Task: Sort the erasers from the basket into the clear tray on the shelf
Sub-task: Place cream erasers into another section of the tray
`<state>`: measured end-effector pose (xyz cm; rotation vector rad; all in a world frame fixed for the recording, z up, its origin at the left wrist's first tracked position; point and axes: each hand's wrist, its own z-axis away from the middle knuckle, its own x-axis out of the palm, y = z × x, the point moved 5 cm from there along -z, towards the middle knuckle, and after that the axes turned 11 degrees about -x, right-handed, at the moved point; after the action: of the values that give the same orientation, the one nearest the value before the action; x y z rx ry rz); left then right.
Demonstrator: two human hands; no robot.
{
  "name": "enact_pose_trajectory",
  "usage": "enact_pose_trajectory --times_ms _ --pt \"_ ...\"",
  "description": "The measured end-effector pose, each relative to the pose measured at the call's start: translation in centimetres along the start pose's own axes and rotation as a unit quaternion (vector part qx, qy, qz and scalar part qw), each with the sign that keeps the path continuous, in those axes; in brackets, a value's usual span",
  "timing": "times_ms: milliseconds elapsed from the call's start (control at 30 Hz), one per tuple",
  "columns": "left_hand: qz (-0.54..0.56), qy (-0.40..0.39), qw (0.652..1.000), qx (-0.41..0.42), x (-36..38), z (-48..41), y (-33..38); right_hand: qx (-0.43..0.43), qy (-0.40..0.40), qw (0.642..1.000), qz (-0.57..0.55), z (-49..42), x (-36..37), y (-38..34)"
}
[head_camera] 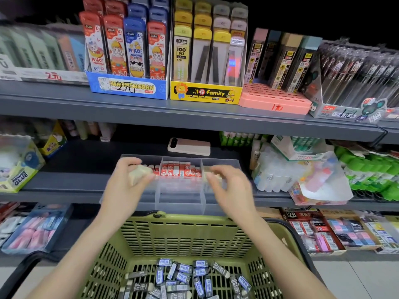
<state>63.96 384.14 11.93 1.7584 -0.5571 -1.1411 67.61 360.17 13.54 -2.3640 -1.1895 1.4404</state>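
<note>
Over the clear tray [180,201] on the middle shelf, the left hand [126,184] pinches a pale eraser [139,172] between thumb and curled fingers, above the tray's left compartment. The right hand [232,186] nips a second pale eraser [212,175], blurred, at its fingertips above the right compartment. I'd guess each aims for a side bay because the middle one already holds red-wrapped erasers [177,169] stood on end at the back. The front of all three bays looks free. The green basket [183,236] sits just below the tray's front lip, with blue-and-grey erasers [183,275] left in it. A phone [189,146] lies behind the tray, and the upper shelf [194,117] overhangs, limiting lift.
</note>
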Motion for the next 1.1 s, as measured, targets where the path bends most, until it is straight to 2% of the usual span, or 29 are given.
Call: enact_pose_trajectory --times_ms 67,100,233,400,433,500,567,633,700,800,867,967,1033,1100 --pt "0.007 -0.041 0.999 0.016 1.6 0.6 1.1 0.042 -0.063 0.980 -0.184 -0.5 1.7 -2.1" --pt "0.018 -0.060 0.998 0.023 2.3 0.9 1.6 0.049 -0.087 0.969 -0.225 -0.6 2.5 -3.0" --pt "0.003 -0.119 0.991 0.061 4.3 1.7 2.6 0.082 -0.115 0.944 -0.298 -0.8 4.1 -4.6" --pt "0.010 -0.194 0.978 0.072 5.8 2.3 2.3 0.142 -0.131 0.906 -0.377 -0.2 3.7 -2.9" --pt "0.016 -0.200 0.977 0.065 6.0 2.4 2.1 0.148 -0.116 0.911 -0.368 -0.3 3.1 -2.1" --pt "0.058 -0.202 0.977 0.021 6.2 2.2 1.5 0.141 -0.042 0.949 -0.279 -1.2 0.9 0.3" --pt "0.099 -0.186 0.977 -0.014 6.0 2.0 1.5 0.094 0.007 0.993 -0.074 -2.4 -1.7 2.7" --pt "0.085 -0.146 0.985 -0.005 5.8 1.6 2.2 0.026 -0.016 0.989 0.144 -3.6 -2.9 4.4" --pt "0.088 -0.144 0.986 -0.013 5.9 1.2 2.8 -0.014 -0.078 0.966 0.245 -4.5 -2.5 5.9" --pt "0.188 -0.228 0.949 -0.110 7.0 1.0 3.0 -0.029 -0.174 0.948 0.263 -4.6 -1.0 7.5" --pt "0.262 -0.258 0.915 -0.164 7.5 0.9 3.1 -0.019 -0.231 0.943 0.240 -4.4 -0.1 8.2" --pt "0.351 -0.298 0.864 -0.203 8.0 1.2 3.2 -0.003 -0.284 0.942 0.176 -4.1 0.9 8.6" --pt "0.346 -0.307 0.865 -0.194 8.1 1.3 3.0 0.014 -0.307 0.943 0.128 -3.8 1.2 8.8" --pt "0.291 -0.297 0.897 -0.149 8.0 1.4 3.1 0.031 -0.306 0.947 0.093 -3.7 1.1 8.9"
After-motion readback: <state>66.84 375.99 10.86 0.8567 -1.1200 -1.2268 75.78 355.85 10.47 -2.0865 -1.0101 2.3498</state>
